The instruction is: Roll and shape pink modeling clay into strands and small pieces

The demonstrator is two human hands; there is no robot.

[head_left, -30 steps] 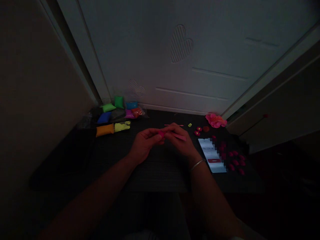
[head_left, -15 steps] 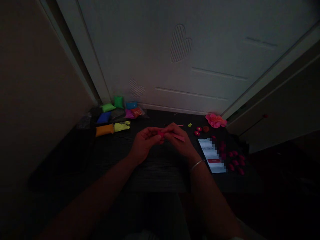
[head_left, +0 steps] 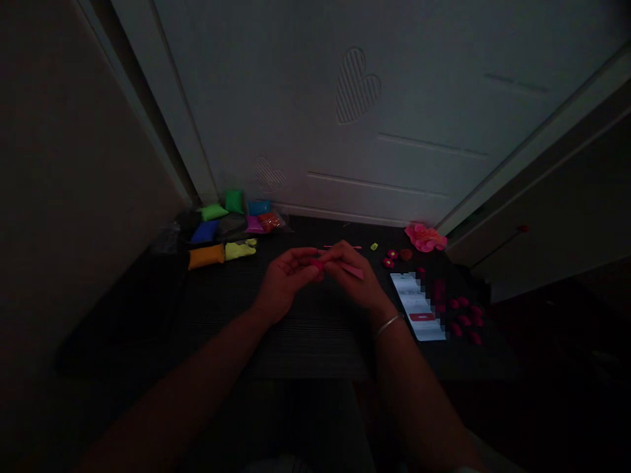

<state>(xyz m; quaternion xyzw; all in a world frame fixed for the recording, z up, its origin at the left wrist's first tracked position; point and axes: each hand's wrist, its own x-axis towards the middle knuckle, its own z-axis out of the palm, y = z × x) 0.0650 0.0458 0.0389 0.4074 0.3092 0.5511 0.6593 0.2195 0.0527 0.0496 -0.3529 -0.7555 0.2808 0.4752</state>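
Note:
Over the middle of the dark table, my left hand (head_left: 280,286) pinches a small lump of pink clay (head_left: 318,265) between thumb and fingers. My right hand (head_left: 357,282) is closed around a pink modelling tool (head_left: 352,270), whose flat, wide end sticks out past the knuckles. The tool's other end points at the clay; whether it touches is hidden by my fingers. Just beyond the right hand lies another thin pink tool (head_left: 355,247). A bit of yellow-green clay (head_left: 374,247) and small pink flowers with pale centres (head_left: 389,263) lie to the right.
Coloured clay packets, among them orange (head_left: 206,256), yellow (head_left: 240,249) and blue (head_left: 205,231), sit at back left. A lit phone (head_left: 418,307) lies right of my wrist, beside several dark pink pieces (head_left: 463,320). A pink ruffled flower (head_left: 425,238) rests near the white panel (head_left: 296,98).
Both hands stay nearly in place. The flat end of the tool in my right hand has shifted very slightly left.

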